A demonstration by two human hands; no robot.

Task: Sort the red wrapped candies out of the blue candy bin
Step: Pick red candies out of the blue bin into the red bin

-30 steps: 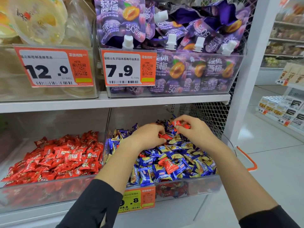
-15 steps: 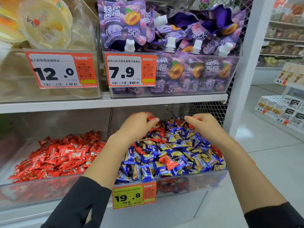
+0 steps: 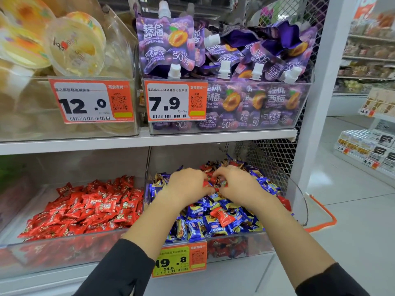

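Over the blue candy bin (image 3: 235, 242), both hands side by side (knuckles up), left hand (image 3: 186, 186) and right hand (image 3: 239, 186) fingers curled, pinching red candies (image 3: 208, 183)

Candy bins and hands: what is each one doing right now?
Blue candy bin: open-topped, blue candies with red ones mixed in.
Red candy bin: open-topped, holds red candies.
Left hand: curled, pinching red candy.
Right hand: curled, fingers on red candies.
Stray red candy: lying loose, untouched.

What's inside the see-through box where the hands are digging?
The clear bin holds mostly blue candies with a few red candies mixed in. Both hands cover the middle of the pile, so what lies under them is hidden.
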